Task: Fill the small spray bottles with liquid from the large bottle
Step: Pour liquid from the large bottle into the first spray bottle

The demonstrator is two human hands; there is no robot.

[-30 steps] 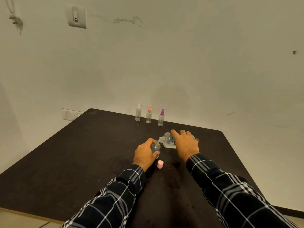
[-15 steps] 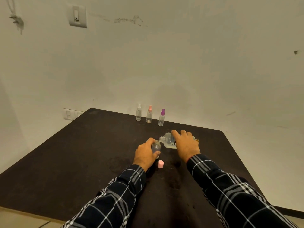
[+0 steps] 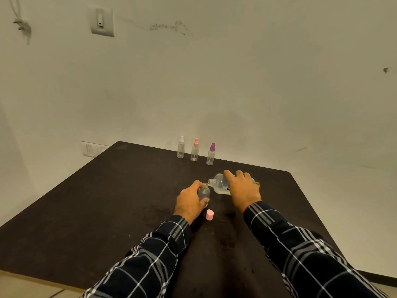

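Two hands work at the middle of the dark tabletop, and the coming move turns on how one mouth meets another. The left hand grips an uncapped small spray bottle, which stands about upright on the tabletop, with the fingers curled round its body from the left. The right hand holds the large bottle from above, its fingers wrapped over the far side, and a ring shows on that hand. The large bottle's long axis runs almost level, right to left, with the neck pointing left and a little down. Its open mouth sits right at the small spray bottle's neck, coming in from the right and slightly above. Whether the two rims touch, and whether liquid is running, is too fine to tell. I judge the pour into this bottle to be the step in hand. The next move calls for holding that mouth over the narrow opening while the tilt is adjusted; a drift to the near or far side would likely spill onto the tabletop. A pink cap lies just on the near side of the small spray bottle, between the two wrists. Three capped bottles stand in a row at the far edge, well apart from the hands: a white-topped bottle, a pink-topped bottle and a purple-topped bottle.
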